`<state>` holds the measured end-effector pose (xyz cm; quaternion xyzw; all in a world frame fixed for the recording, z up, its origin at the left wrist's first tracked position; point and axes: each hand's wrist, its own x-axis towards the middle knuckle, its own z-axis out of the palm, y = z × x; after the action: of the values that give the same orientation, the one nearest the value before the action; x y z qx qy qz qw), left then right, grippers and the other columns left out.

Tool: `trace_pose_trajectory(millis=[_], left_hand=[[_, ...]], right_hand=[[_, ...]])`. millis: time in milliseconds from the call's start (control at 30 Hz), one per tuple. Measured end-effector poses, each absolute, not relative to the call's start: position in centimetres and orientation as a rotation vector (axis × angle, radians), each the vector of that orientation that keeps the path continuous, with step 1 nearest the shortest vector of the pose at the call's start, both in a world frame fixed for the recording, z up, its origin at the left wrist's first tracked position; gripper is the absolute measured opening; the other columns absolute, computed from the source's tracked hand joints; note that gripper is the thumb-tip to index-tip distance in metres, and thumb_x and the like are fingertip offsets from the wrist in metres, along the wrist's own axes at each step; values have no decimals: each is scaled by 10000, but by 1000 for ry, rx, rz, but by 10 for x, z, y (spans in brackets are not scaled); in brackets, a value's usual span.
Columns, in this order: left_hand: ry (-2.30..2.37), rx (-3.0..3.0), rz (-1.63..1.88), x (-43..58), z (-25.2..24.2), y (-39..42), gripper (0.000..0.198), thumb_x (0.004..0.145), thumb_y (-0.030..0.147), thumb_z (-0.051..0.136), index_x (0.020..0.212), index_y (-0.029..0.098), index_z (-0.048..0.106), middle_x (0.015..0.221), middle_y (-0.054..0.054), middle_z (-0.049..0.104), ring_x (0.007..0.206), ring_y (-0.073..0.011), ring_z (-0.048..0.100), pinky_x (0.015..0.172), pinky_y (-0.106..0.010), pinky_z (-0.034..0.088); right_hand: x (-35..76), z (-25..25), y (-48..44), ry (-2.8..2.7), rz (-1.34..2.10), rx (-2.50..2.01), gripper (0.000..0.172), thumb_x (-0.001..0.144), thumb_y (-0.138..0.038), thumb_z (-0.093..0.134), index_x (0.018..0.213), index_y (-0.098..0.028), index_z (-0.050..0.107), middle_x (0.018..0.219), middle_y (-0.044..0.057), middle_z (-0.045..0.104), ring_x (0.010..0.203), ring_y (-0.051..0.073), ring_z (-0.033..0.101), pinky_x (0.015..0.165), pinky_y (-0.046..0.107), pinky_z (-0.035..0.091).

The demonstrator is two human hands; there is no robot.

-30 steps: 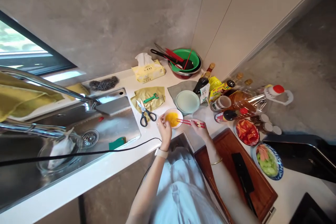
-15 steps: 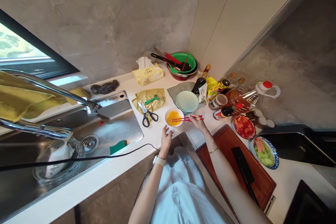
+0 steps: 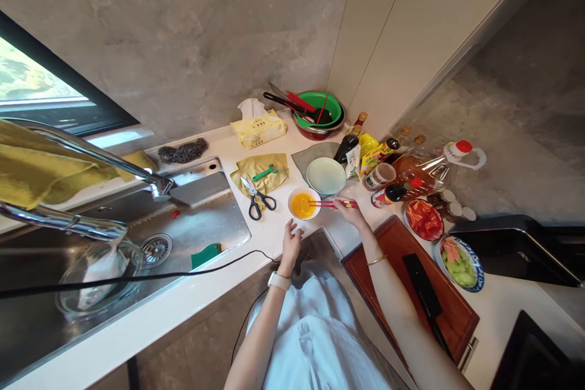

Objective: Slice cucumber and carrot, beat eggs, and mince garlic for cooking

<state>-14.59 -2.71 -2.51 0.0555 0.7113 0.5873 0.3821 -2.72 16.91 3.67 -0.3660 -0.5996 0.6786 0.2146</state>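
Observation:
A small white bowl (image 3: 303, 203) of yellow beaten egg stands on the white counter near its front edge. My right hand (image 3: 349, 212) is closed on a pair of red chopsticks (image 3: 328, 202) whose tips lie over the bowl's right rim. My left hand (image 3: 291, 241) rests just in front of the bowl, its fingers loosely apart and its fingertips near the bowl's base, holding nothing. An empty pale green bowl (image 3: 326, 175) sits right behind the egg bowl.
Black scissors (image 3: 256, 198) and a green peeler lie on a yellow cloth to the left, beside the steel sink (image 3: 183, 225). Sauce bottles (image 3: 393, 170) crowd the right. A wooden board (image 3: 411, 280) carries a black knife, with plates of tomato and cucumber beyond it.
My left hand has let go of the egg bowl and dropped back toward the counter edge. The chopsticks stay at the bowl's right rim. The view shifted slightly.

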Motion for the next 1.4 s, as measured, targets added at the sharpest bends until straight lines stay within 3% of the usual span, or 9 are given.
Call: trace_pose_trajectory(millis=[467,700,867,1400], left_hand=[[1805,116,1523,-147,-27,-29,531,848,274,584,1359,205,458,1303,-156,561,869,-158,686,802,-315,533],[1794,119,1523,-150,-30,-32,541,840,268,590,1358,199,451,1312,-165,544,870,-162,684,799,-321,526],[1789,112,1500,-151,-26,-32,520,847,241,565,1352,199,443,1320,-157,540,863,-145,679,774,-289,524],[1748,123,1462,-146,-23,-36,516,847,210,556,1347,193,427,1336,-154,522,882,-137,673,781,-273,516]], right_hand=[[-30,33,170,-1550,1964,-1010,430,681,-545,760,886,-167,748,872,91,769,770,235,746,780,410,617],[-11,36,175,-1485,1769,-1085,421,706,-553,746,928,-195,732,983,94,763,852,257,744,811,412,618],[-21,28,163,-1595,1878,-1043,420,687,-563,753,864,-182,746,884,96,767,772,259,746,763,429,626],[-15,28,154,-1511,1862,-1070,468,686,-603,736,874,-174,731,895,107,767,760,254,748,782,431,625]])
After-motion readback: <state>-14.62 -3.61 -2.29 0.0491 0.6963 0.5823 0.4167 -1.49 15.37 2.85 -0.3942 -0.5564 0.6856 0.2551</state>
